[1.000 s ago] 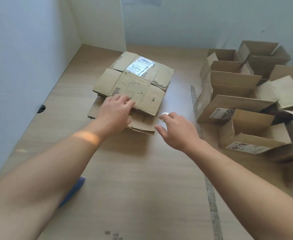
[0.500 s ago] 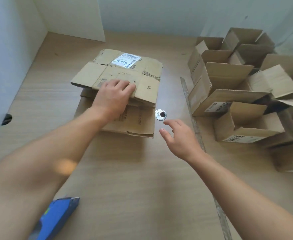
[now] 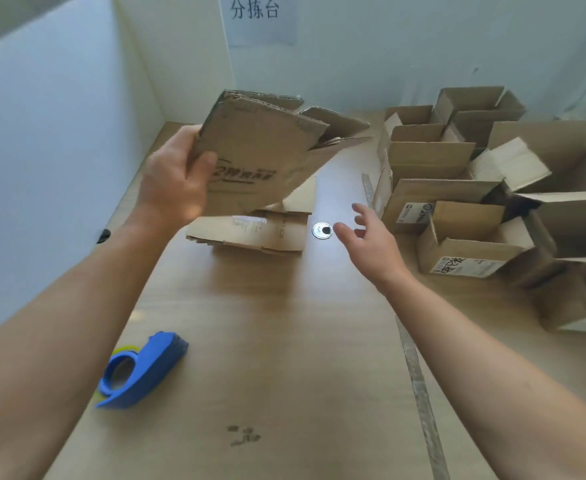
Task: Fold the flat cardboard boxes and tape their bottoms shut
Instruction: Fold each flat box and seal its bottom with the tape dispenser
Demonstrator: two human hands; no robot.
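Note:
My left hand (image 3: pixel 173 181) grips the left edge of a flat cardboard box (image 3: pixel 263 154) and holds it tilted in the air above the table. Under it a stack of flat boxes (image 3: pixel 267 233) lies on the table. My right hand (image 3: pixel 367 244) hovers with spread fingers and holds nothing, just right of the stack. A blue tape dispenser (image 3: pixel 142 368) lies on the table near my left forearm.
Several folded open boxes (image 3: pixel 464 188) crowd the right side of the wooden table (image 3: pixel 284 341). A round metal grommet (image 3: pixel 322 231) sits in the tabletop beside my right fingertips. White walls close the left and back; a paper sign (image 3: pixel 260 15) hangs behind.
My left hand has lifted the top flat box off the stack and tipped it up. My right hand stayed beside the stack. The view rose, bringing the tape dispenser fully into sight.

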